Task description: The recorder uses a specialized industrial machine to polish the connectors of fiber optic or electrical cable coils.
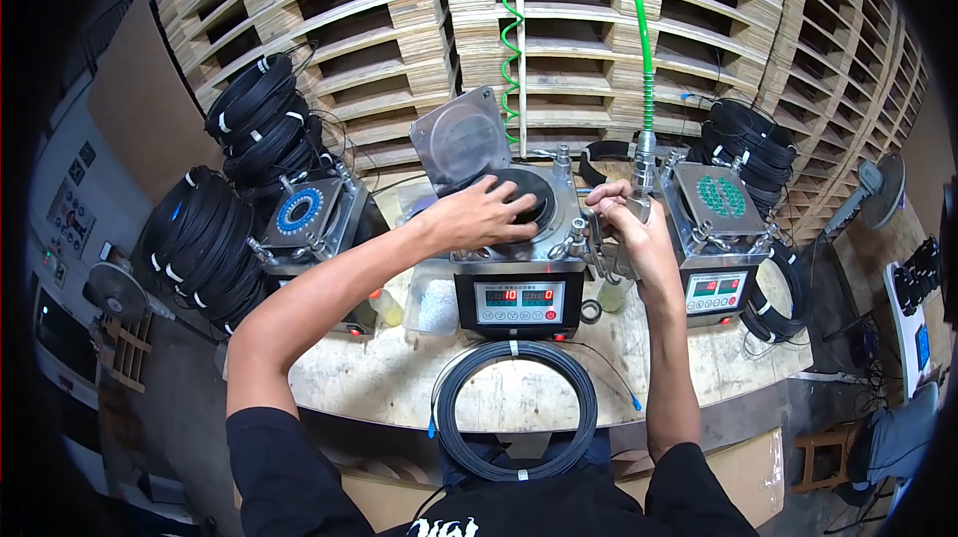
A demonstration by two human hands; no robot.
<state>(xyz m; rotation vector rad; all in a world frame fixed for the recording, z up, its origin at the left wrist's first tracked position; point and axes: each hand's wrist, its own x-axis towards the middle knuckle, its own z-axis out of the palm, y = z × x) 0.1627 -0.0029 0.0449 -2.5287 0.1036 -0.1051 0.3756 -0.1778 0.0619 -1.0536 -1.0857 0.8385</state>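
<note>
The left hand's [481,214] grip is spread wide over the black pad [535,185]; the right hand's [644,230] holds the air gun [646,166], whose careless blast might lift the pad.

A plain black shirt [544,514] with short, loose sleeves [286,467] ending above the elbows [249,345], white print [442,528] on its front; dark blue trousers [602,445], partly seen; forearms [349,268] and fingers [521,205] bare.

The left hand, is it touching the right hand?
Apart. The head view shows a plain gap: metal machine top shows between the left hand's spread fingers and the curled right hand.
</note>
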